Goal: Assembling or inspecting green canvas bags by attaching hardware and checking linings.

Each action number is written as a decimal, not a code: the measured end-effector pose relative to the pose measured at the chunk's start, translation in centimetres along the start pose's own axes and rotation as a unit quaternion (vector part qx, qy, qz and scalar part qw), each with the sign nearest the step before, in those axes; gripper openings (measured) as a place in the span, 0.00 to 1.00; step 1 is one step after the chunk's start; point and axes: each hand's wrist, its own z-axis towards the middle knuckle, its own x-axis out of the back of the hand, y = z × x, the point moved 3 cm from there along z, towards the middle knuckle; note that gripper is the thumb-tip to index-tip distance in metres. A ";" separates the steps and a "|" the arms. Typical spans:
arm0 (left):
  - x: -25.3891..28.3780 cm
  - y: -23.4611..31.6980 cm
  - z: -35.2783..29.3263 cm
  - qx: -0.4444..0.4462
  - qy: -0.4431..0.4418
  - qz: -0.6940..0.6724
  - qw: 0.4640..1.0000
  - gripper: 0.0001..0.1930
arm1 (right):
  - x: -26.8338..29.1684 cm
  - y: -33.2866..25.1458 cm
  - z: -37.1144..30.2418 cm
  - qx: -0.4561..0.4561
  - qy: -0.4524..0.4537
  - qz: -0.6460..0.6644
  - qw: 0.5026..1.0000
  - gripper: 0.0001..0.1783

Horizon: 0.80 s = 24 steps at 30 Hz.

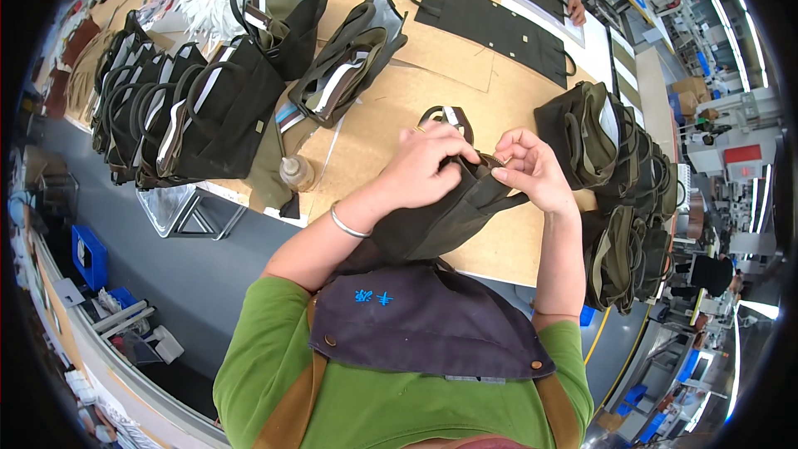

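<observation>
A dark olive-black fabric bag (440,220) is held over the near edge of the table, close to my apron. My left hand (424,165) has its fingers curled over the bag's upper edge. Across from it, my right hand (536,168) pinches the same edge between thumb and finger, its other fingers bent. A small brownish strip shows between the two hands; whether it is a zipper I cannot tell. Just beyond my left hand stands a dark loop with white and brown parts (453,119), partly hidden by that hand.
Several dark bags (224,108) stand packed at the left, with two open bags (353,66) beside them. More bags (611,137) crowd the right edge. A flat dark panel with handles (499,29), a small bottle (296,173) and another person's hand (576,10) are on the table.
</observation>
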 end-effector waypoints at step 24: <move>3.6 -0.6 0.4 -0.052 0.057 0.152 0.985 0.09 | -0.1 -2.3 -0.3 0.018 -0.026 -0.057 0.998 0.23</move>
